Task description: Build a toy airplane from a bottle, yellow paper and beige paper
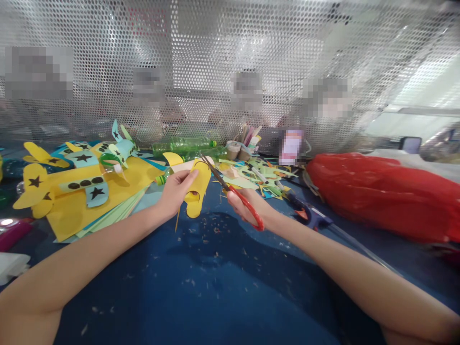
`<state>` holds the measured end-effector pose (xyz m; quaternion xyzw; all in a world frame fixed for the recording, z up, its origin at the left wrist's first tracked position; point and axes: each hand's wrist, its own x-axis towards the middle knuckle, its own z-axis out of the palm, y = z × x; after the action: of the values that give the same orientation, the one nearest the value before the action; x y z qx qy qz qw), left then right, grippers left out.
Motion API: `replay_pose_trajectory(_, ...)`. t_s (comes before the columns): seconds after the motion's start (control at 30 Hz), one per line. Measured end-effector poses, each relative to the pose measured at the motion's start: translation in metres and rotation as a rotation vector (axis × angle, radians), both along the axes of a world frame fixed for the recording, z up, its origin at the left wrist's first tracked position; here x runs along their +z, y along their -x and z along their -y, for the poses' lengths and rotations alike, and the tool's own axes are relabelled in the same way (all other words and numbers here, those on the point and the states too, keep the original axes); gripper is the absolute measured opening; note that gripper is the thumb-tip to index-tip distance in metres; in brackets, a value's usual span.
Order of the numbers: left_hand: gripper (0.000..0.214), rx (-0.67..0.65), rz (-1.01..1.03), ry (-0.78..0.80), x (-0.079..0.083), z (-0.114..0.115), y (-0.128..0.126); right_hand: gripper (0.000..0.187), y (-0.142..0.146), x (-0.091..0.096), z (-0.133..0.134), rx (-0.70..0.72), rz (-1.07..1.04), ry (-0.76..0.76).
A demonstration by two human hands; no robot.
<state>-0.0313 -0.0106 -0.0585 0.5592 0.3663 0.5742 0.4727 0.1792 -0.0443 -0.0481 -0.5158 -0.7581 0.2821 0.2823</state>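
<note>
Head view: your left hand [179, 187] is pinching yellow paper [203, 179]. Just right, your right hand [256, 203] is gripping scissors [225, 183], slanting far-left.

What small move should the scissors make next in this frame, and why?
Probably bring the red-handled scissors in the right hand onto the black curved line on the yellow paper piece: the left hand pinches that piece, and the blades lie near the line, though contact is unclear.

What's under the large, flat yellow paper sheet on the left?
Pale green paper sheets fan out from under the yellow sheet along its near edge; whatever its middle covers is hidden.
</note>
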Motion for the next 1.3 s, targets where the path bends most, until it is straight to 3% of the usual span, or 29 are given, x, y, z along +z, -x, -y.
replay_pose_trajectory(0.67, 0.026, 0.025, 0.068, 0.035, 0.009, -0.016, 0.011, 0.052, -0.003, 0.004, -0.005, -0.024, 0.121, -0.023)
replay_pose_trajectory(0.8, 0.023, 0.156, -0.098, -0.061, 0.009, -0.022, 0.017, 0.053, -0.003, 0.004, -0.006, -0.035, 0.129, -0.023)
replay_pose_trajectory(0.9, 0.018, 0.39, -0.296, -0.268, 0.009, -0.019, 0.019, 0.053, -0.004, 0.004, -0.007, -0.039, 0.108, -0.018)
replay_pose_trajectory(0.97, 0.015, 0.477, -0.366, -0.384, 0.011, -0.01, 0.016, 0.053, -0.003, 0.003, -0.008, -0.042, 0.068, -0.013)
replay_pose_trajectory(1.03, 0.023, 0.329, -0.433, -0.369, 0.013, 0.004, 0.008, 0.053, -0.003, 0.0, -0.007, -0.03, 0.019, 0.001)
replay_pose_trajectory(1.1, 0.039, 0.036, -0.502, -0.213, 0.015, 0.02, -0.001, 0.053, -0.001, -0.002, -0.005, -0.008, -0.042, 0.022)
replay_pose_trajectory(1.2, 0.05, -0.365, -0.381, 0.02, 0.011, 0.036, -0.014, 0.055, 0.003, -0.004, 0.003, 0.014, -0.173, 0.093)
replay_pose_trajectory(1.3, 0.05, -0.459, -0.135, 0.19, 0.003, 0.04, -0.022, 0.061, 0.009, -0.004, 0.014, 0.074, -0.305, 0.165)
